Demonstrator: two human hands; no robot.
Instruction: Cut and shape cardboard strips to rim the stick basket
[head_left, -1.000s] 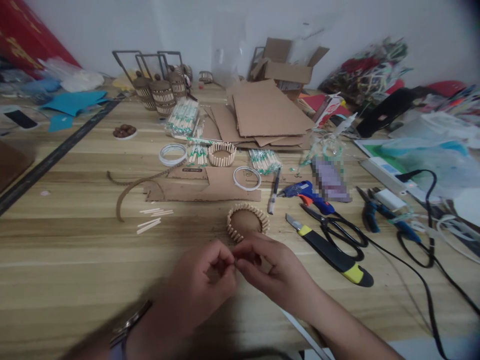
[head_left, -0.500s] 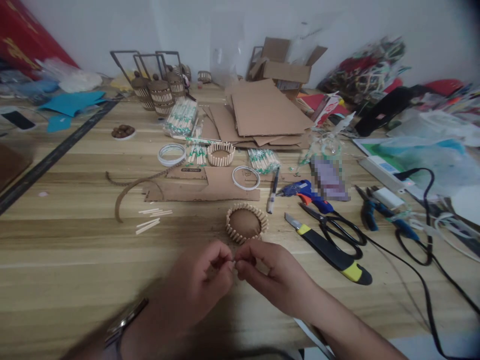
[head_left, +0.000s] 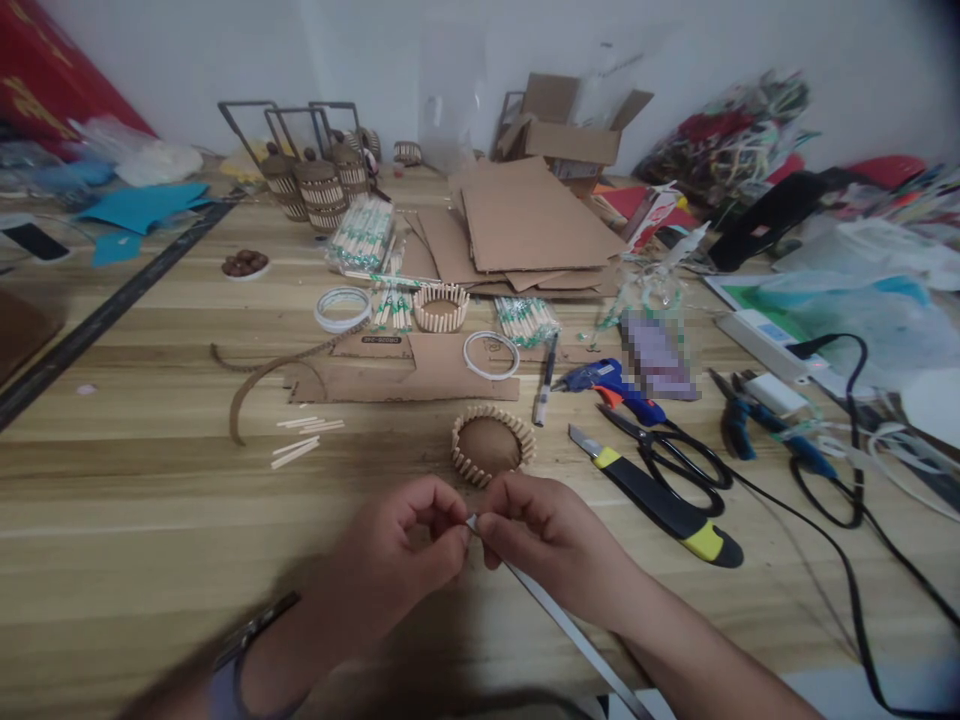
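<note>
Nearer the stick-rimmed base [head_left: 493, 447], more of a pale strip [head_left: 570, 626] shows than half a second ago: its length now reaches up to the right hand [head_left: 540, 535], and a pale tip has appeared between both hands. Just on the near side of the base, the right thumb and forefinger are closed in a pinch on that tip; the left hand [head_left: 416, 545] meets it there, its thumb and forefinger also pinched on the tip, with no gap showing. The base itself sits upright on the counter [head_left: 150, 520]. Right of the base lie a utility knife [head_left: 652, 495] and, a little beyond the knife, black scissors [head_left: 675, 455]; well to its left are loose sticks [head_left: 307, 425]. Beyond the base come a cut cardboard piece [head_left: 360, 382], a second stick-rimmed ring [head_left: 441, 310] and, farthest behind it, stacked cardboard sheets [head_left: 540, 215].
</note>
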